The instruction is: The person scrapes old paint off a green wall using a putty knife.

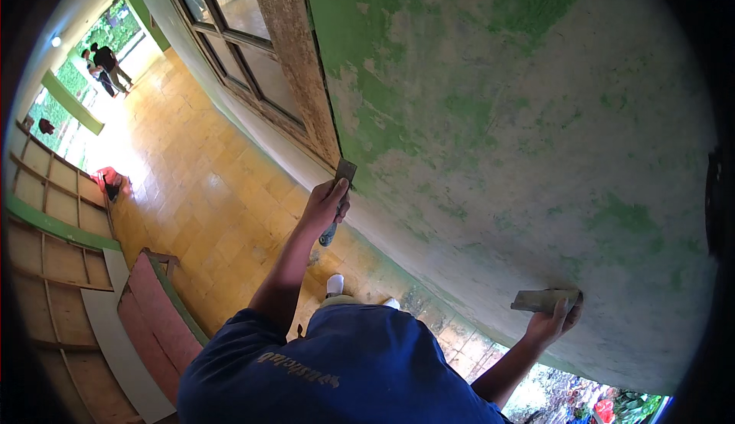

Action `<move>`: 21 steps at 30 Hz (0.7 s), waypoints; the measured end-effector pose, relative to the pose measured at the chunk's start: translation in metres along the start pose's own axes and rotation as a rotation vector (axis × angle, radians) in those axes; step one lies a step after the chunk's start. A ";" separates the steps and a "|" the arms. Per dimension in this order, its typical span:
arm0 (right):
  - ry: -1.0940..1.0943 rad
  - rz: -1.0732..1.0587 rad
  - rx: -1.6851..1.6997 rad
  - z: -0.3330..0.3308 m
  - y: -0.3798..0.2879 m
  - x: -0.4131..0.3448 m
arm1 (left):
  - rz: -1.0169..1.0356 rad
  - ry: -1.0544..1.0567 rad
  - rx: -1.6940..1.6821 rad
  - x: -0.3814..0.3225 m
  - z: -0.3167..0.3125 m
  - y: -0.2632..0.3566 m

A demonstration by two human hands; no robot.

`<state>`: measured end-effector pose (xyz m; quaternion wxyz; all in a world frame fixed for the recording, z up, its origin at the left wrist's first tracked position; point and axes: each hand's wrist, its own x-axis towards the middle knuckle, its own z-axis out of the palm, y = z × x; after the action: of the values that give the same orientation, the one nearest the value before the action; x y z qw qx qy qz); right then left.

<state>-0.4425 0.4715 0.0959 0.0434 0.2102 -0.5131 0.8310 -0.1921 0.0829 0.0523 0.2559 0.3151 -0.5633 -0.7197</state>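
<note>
My left hand grips a scraper by its dark handle, its flat grey blade pointing up beside the lower corner of the wooden window frame. At the lower right, my right hand holds a flat, greyish rectangular plate-like tool close to the wall; whether it touches the wall cannot be told. The wall shows green paint in patches, with pale bare areas between them and ragged, peeling edges near the window frame.
Yellowish floor tiles run along the wall under my feet. A pink board with a green edge stands at the left by a wooden-framed partition. Two people stand far off near green pillars. A red item lies by the partition.
</note>
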 end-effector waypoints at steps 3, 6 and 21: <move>-0.036 0.000 -0.001 0.005 -0.001 0.000 | 0.037 0.080 0.068 0.011 0.009 0.013; 0.046 -0.001 -0.018 0.016 -0.004 -0.002 | 0.144 0.011 0.156 0.033 0.013 0.042; 0.028 0.014 -0.027 0.015 -0.001 0.002 | 0.174 0.071 0.039 0.039 0.024 0.036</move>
<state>-0.4395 0.4591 0.1036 0.0476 0.1946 -0.5251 0.8271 -0.2354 0.0623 0.0852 0.3311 0.2954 -0.5929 -0.6720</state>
